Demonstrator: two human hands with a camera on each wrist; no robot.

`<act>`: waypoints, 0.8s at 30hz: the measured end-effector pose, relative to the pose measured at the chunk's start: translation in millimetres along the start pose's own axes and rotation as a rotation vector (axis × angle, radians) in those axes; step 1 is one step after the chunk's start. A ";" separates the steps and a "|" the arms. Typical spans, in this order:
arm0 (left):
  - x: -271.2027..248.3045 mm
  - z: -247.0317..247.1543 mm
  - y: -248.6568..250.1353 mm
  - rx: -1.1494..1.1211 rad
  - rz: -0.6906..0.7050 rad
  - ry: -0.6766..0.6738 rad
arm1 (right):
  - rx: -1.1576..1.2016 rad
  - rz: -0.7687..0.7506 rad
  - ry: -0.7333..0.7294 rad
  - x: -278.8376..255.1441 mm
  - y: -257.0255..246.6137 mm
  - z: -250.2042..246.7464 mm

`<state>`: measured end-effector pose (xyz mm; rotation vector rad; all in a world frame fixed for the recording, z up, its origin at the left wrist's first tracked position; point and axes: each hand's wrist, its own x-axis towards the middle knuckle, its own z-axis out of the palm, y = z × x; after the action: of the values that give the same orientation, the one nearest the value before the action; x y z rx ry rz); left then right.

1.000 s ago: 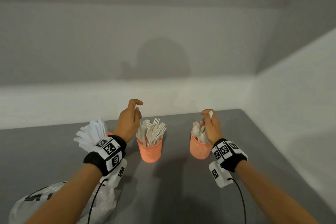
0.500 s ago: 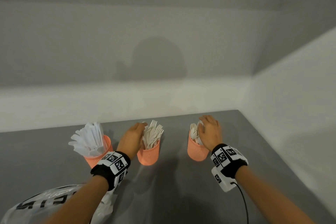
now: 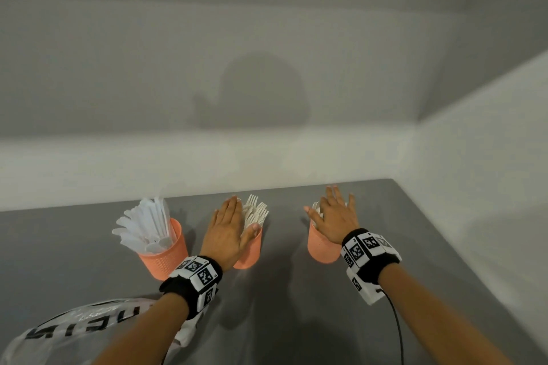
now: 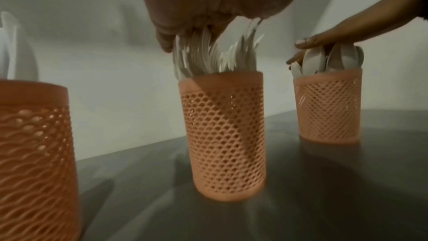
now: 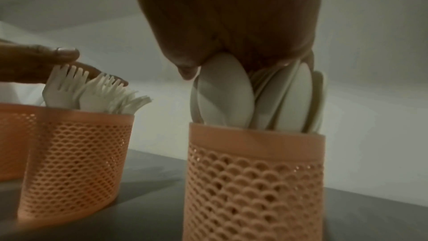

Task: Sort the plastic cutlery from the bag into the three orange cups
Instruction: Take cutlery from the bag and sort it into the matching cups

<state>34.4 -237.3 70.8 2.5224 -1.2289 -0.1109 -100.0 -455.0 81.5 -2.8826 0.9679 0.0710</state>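
Plastic forks [image 3: 255, 213] fill the middle orange cup [image 3: 250, 252] near the grey table's [image 3: 281, 305] far edge, the flat left hand [image 3: 226, 231] pressing them, fingers straight. In the left-wrist view, spoons [image 4: 336, 61] fill the right cup [image 4: 329, 109] under the flat right hand [image 4: 347, 32]. The right-wrist view shows its palm [image 5: 231, 25] touching the spoon bowls.

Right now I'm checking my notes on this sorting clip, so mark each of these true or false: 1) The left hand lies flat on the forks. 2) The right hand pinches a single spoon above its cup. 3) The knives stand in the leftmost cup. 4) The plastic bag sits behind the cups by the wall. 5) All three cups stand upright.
1) True: the left hand presses flat on the white plastic forks in the middle orange mesh cup.
2) False: the right hand lies open on the white plastic spoons in the right orange mesh cup.
3) True: the white plastic knives fill the left orange mesh cup.
4) False: the clear plastic bag lies at the near left, under the left forearm.
5) True.
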 end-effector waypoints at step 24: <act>14.7 -9.6 22.8 -0.069 -0.208 -0.116 | 0.098 0.077 -0.060 2.4 -1.2 -10.2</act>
<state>28.4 -259.2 88.3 2.6073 -0.9813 -0.3477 -97.3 -456.7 91.6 -2.7382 1.0407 0.1115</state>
